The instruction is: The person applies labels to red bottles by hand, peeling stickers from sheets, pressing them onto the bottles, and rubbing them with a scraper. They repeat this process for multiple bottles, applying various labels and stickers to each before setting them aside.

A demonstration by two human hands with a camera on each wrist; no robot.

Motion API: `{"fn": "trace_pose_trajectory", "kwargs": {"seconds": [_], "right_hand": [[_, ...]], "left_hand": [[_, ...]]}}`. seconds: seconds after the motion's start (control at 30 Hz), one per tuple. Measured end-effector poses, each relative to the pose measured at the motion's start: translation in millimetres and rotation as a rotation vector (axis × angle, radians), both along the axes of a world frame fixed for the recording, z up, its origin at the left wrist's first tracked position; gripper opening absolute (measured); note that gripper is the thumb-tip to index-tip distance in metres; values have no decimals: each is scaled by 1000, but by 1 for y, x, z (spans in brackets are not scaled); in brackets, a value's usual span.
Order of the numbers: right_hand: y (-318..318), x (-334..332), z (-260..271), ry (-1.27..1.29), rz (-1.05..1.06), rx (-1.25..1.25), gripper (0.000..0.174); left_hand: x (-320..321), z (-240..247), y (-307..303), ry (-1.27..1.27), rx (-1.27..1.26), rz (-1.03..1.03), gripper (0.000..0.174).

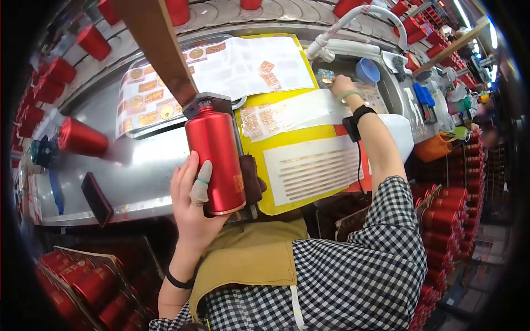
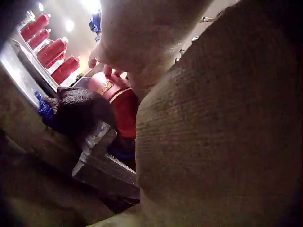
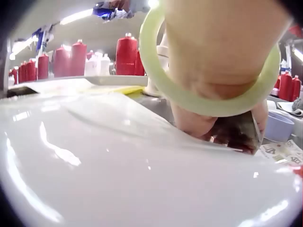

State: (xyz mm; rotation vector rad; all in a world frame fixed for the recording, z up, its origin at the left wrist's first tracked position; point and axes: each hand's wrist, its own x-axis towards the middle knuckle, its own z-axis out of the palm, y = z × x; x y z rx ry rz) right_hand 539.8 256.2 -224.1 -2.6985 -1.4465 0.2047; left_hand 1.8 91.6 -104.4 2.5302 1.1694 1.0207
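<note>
A red metal bottle (image 1: 215, 160) lies tilted along a dark support, its threaded neck against a dark holder (image 1: 207, 102). My left hand (image 1: 190, 212) grips its left side low down, the thumb by the base; one finger wears a pale finger cot (image 1: 200, 190). In the left wrist view, fingertips show over the bottle (image 2: 125, 111). My right hand (image 1: 343, 87) reaches into the metal sink (image 1: 389, 91), fingers at a small patterned sheet (image 1: 326, 75). In the right wrist view, fingers pinch a dark glossy piece (image 3: 236, 130), partly hidden behind a white surface (image 3: 118, 165).
Printed decal sheets (image 1: 270, 66) and a striped sheet (image 1: 314, 171) lie on a yellow board (image 1: 270, 201). A faucet (image 1: 326, 47) arches over the sink, which holds a blue cup (image 1: 367, 70). Another red bottle (image 1: 83, 137) and a dark phone-like slab (image 1: 97, 198) stand left.
</note>
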Motion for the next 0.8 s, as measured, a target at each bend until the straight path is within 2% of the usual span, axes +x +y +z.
{"fn": "trace_pose_trajectory", "kwargs": {"seconds": [0.07, 0.17, 0.2, 0.23, 0.27, 0.3, 0.37, 0.43, 0.5, 0.53, 0.57, 0.63, 0.67, 0.73, 0.77, 0.8], "right_hand": [[-13, -16, 31, 16, -18, 6, 32], [-26, -35, 69, 129, 182, 316, 29], [-34, -50, 84, 131, 184, 314, 29], [-43, -73, 101, 286, 283, 434, 27], [-53, -98, 118, 447, 384, 553, 26], [-65, -127, 137, 541, 435, 569, 21], [-84, -173, 164, 905, 455, 569, 20], [-104, -212, 185, 1190, 506, 582, 16], [-115, -238, 195, 1352, 512, 552, 14], [-119, -244, 197, 1467, 512, 496, 17], [-119, -248, 193, 1548, 474, 439, 17], [-116, -254, 189, 1377, 519, 506, 21], [-118, -259, 187, 1223, 525, 626, 24], [-123, -286, 188, 891, 641, 780, 33], [-124, -293, 192, 857, 700, 843, 32], [-124, -298, 197, 743, 815, 826, 28]], "left_hand": [[0, -2, 2, -10, -6, -3, 105], [-1, 19, 7, -4, -80, -53, 106], [-1, 30, 9, 15, -140, -84, 106], [1, 36, 15, 17, -144, -76, 106], [3, 42, 22, -139, -225, -156, 103], [6, 46, 29, -293, -303, -233, 100], [21, 53, 44, -304, -260, -198, 87], [48, 58, 53, -461, -354, -197, 81], [71, 55, 64, -721, -523, -250, 75], [81, 61, 67, -945, -753, -300, 69], [82, 65, 71, -1005, -819, -315, 63], [78, 66, 76, -1036, -854, -281, 60], [71, 67, 75, -1039, -850, -280, 60], [32, 68, 67, -725, -528, -249, 62], [26, 72, 67, -725, -533, -242, 62], [23, 77, 67, -550, -430, -230, 62]]}}
